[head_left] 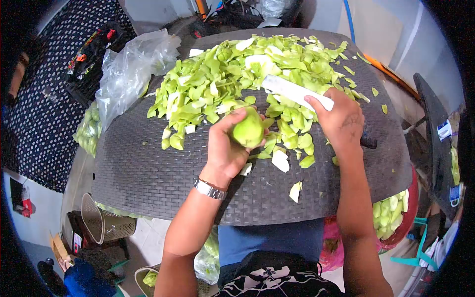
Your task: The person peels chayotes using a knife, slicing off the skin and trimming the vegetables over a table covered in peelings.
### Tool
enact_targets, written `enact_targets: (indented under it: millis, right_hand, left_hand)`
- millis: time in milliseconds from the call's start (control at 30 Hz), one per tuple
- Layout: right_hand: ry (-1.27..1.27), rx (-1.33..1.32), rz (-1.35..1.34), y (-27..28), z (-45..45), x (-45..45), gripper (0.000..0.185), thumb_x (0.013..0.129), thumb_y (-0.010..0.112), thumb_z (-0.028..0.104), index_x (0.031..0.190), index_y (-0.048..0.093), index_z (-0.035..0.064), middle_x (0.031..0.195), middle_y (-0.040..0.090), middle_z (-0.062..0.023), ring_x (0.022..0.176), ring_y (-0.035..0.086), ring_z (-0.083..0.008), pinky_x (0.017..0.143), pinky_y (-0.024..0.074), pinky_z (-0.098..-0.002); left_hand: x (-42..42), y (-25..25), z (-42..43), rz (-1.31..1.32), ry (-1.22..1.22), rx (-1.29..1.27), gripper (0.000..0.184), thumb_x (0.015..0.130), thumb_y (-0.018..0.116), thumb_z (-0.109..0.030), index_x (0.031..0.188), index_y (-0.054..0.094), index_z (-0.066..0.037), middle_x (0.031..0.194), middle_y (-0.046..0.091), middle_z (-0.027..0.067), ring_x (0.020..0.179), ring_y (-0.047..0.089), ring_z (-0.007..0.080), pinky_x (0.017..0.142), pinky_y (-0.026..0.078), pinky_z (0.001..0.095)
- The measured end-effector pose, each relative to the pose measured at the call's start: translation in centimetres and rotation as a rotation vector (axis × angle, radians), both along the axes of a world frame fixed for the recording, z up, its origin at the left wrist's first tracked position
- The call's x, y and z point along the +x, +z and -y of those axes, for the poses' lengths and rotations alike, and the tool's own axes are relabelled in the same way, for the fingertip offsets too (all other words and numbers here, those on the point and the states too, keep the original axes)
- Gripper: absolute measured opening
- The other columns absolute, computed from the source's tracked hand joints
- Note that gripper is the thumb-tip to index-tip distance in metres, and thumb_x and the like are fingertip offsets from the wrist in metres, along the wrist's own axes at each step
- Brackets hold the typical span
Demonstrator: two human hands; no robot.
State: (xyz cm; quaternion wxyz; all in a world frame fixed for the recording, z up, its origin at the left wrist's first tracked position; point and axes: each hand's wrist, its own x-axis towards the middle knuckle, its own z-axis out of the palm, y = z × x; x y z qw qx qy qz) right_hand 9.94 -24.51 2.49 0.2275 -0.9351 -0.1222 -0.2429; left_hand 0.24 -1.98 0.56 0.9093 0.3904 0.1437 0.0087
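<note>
A round green mango (249,127) with smooth skin rests in my left hand (226,143), whose fingers curl round it. My right hand (342,121) grips a knife with a broad pale blade (297,93), the thumb lying along it. Part of a dark handle shows below that fist. The blade points up and left, above the peelings and apart from the mango. A wide heap of green peelings (198,94) covers the far half of the dark woven-pattern table (148,168). Some whitish slices (280,161) lie near my left hand.
A clear plastic bag (131,74) lies over the table's left edge, with a bag of green produce (89,129) hanging below. A red tub (408,218) with pale green pieces stands under the right edge. A beige basket (106,220) sits at lower left.
</note>
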Motion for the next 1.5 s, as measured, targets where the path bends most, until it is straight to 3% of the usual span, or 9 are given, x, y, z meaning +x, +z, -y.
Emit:
enact_targets:
  millis: [267, 367, 433, 533, 600, 867, 1067, 1267, 1500]
  right_hand:
    - [0.394, 0.338, -0.311, -0.5, -1.5, -0.5, 0.058, 0.078, 0.087, 0.055, 0.099, 0.072, 0.0029, 0.069, 0.067, -0.0155, 0.062, 0.068, -0.0217, 0.06, 0.054, -0.037]
    - [0.545, 0.414, -0.406, 0.3, -3.0, -2.6, 0.06, 0.076, 0.088, 0.055, 0.105, 0.073, 0.0046, 0.074, 0.071, -0.0162, 0.068, 0.072, -0.0255, 0.065, 0.0565, -0.0383]
    - [0.721, 0.301, -0.14, -0.9, -4.1, -3.5, 0.083, 0.072, 0.085, 0.064, 0.131, 0.064, 0.0077, 0.097, 0.073, -0.0215, 0.086, 0.075, -0.0355, 0.076, 0.059, -0.0451]
    - [0.756, 0.085, -0.196, -0.3, -4.7, -5.7, 0.099, 0.069, 0.089, 0.054, 0.151, 0.051, 0.0127, 0.113, 0.07, -0.0218, 0.103, 0.072, -0.0378, 0.092, 0.0562, -0.0449]
    - [0.769, 0.094, -0.069, -1.6, -5.1, -5.5, 0.104, 0.071, 0.08, 0.068, 0.154, 0.047, 0.0142, 0.102, 0.07, -0.0205, 0.091, 0.073, -0.0379, 0.082, 0.0581, -0.047]
    - [0.741, 0.114, -0.037, -1.8, -5.3, -5.6, 0.094, 0.077, 0.074, 0.07, 0.154, 0.049, 0.0231, 0.087, 0.068, -0.0148, 0.073, 0.071, -0.0349, 0.069, 0.0585, -0.047]
    - [0.757, 0.05, -0.152, -0.4, -4.8, -5.5, 0.096, 0.077, 0.073, 0.072, 0.155, 0.047, 0.0221, 0.086, 0.069, -0.0155, 0.077, 0.072, -0.0354, 0.072, 0.0587, -0.0471]
    - [0.827, 0.285, -0.076, -2.0, -4.9, -4.8, 0.1, 0.081, 0.073, 0.069, 0.158, 0.042, 0.0141, 0.095, 0.073, -0.0176, 0.086, 0.073, -0.0385, 0.078, 0.0588, -0.047]
    - [0.782, 0.076, -0.213, 0.1, -3.8, -4.7, 0.096, 0.083, 0.073, 0.066, 0.156, 0.043, 0.012, 0.098, 0.073, -0.0204, 0.087, 0.073, -0.0388, 0.077, 0.0576, -0.0478]
  left_hand:
    - [0.3, -0.6, -0.5, 0.09, -0.131, -0.226, 0.047, 0.104, 0.05, -0.035, 0.128, 0.058, 0.004, 0.115, 0.069, 0.019, 0.099, 0.069, 0.0343, 0.088, 0.06, 0.0449]
    - [0.3, -1.0, -0.9, 0.102, -0.05, -0.2, 0.046, 0.106, 0.049, -0.038, 0.124, 0.061, 0.003, 0.115, 0.07, 0.0179, 0.101, 0.07, 0.0344, 0.089, 0.059, 0.0455]
    - [0.1, -1.1, 0.1, 0.033, 0.127, -0.163, 0.051, 0.105, 0.049, -0.043, 0.131, 0.059, 0.0, 0.121, 0.069, 0.0186, 0.106, 0.07, 0.0342, 0.095, 0.058, 0.0484]
    - [-0.4, -0.5, -0.5, 0.099, -0.109, -0.294, 0.05, 0.101, 0.053, -0.049, 0.126, 0.064, -0.007, 0.117, 0.073, 0.0137, 0.105, 0.071, 0.0314, 0.099, 0.056, 0.0454]
    - [-0.3, -1.0, -0.5, 0.109, -0.081, -0.307, 0.051, 0.099, 0.054, -0.049, 0.126, 0.065, -0.008, 0.117, 0.073, 0.0135, 0.106, 0.071, 0.0318, 0.099, 0.056, 0.0468]
    - [-0.8, -1.3, 0.1, 0.025, -0.016, -0.272, 0.053, 0.095, 0.055, -0.048, 0.129, 0.063, -0.007, 0.124, 0.07, 0.0139, 0.111, 0.067, 0.0328, 0.102, 0.053, 0.0501]
    - [-0.7, -1.4, 0.0, 0.113, 0.019, -0.249, 0.054, 0.096, 0.052, -0.048, 0.128, 0.062, -0.006, 0.118, 0.07, 0.014, 0.107, 0.068, 0.0315, 0.099, 0.054, 0.0487]
    - [-0.4, -0.9, 0.1, 0.223, -0.134, -0.122, 0.052, 0.097, 0.051, -0.049, 0.123, 0.063, -0.006, 0.107, 0.07, 0.0142, 0.1, 0.069, 0.0302, 0.095, 0.056, 0.0445]
    - [-1.1, -1.5, -0.3, 0.148, 0.009, -0.104, 0.05, 0.099, 0.051, -0.05, 0.126, 0.06, -0.008, 0.124, 0.066, 0.0129, 0.103, 0.07, 0.0292, 0.093, 0.058, 0.0455]
